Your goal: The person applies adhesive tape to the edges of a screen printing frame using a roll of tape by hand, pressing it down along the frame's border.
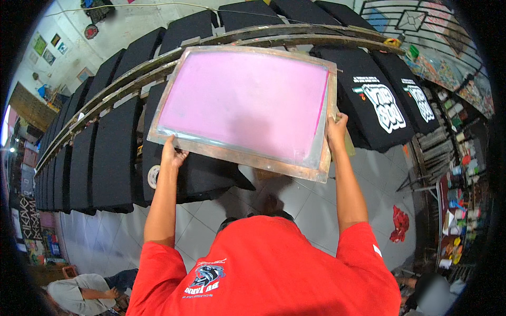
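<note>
A large wooden-framed silkscreen [245, 106] with pink mesh is held up before me, tilted, over the row of black T-shirts. My left hand [172, 153] grips the frame's near left edge. At the right side, my right hand [337, 125] has its fingers closed on the frame. Beneath the screen lies a black T-shirt [205, 177], partly hidden, with a round roll or disc [153, 176] beside my left forearm. To the right, a black T-shirt with a white lettered print [381, 102] lies on its board, and another printed one is beyond it.
Long wooden rails [118, 85] run between rows of boards with black T-shirts [114, 154]. A side table [439, 221] holds pots and containers at the right. Red crumpled material [399, 224] lies on the tiled floor. One person [85, 294] is at lower left, another [433, 294] at lower right.
</note>
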`<state>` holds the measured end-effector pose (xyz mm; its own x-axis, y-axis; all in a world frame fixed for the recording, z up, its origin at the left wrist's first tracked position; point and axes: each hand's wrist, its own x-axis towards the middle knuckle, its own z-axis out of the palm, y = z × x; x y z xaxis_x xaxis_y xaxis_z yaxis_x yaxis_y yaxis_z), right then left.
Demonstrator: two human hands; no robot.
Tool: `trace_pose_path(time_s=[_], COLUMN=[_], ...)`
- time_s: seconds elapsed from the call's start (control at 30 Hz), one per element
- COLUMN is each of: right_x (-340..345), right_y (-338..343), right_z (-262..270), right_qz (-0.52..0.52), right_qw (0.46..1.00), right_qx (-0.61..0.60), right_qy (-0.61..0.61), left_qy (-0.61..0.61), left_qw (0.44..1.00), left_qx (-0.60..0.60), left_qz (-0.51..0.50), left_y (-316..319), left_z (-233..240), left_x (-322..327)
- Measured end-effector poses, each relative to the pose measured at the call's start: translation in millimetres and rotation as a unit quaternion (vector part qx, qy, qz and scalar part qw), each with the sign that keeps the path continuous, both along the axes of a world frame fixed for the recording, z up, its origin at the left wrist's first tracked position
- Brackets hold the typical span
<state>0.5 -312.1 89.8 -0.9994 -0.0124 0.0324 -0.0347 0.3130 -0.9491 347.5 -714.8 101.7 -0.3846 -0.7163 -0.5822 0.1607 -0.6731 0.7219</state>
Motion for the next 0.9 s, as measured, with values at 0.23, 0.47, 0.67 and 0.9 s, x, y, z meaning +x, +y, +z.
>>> trace_pose_path(time_s=[0.23, 0.47, 0.67, 0.9], right_x=[-19, -54, -64, -52], right_y=[-12, -26, -34, -38], right_z=[-20, -63, -71, -55], right_qz=[0.016, 0.001, 0.001, -0.011], right_qw=[0.998, 0.999, 0.999, 0.999], right_qx=[-0.057, -0.007, -0.003, 0.05], right_qy=[-0.037, -0.031, -0.046, -0.019], left_qy=[-0.075, -0.111, -0.18, -0.241], left_qw=[0.997, 0.992, 0.98, 0.957], left_qx=[-0.021, -0.066, -0.073, -0.102], left_qz=[-0.01, -0.01, -0.052, -0.123], left_y=[3, -12, -31, -42], left_z=[-13, -10, -19, -25], left_x=[-10, -40, -47, -38])
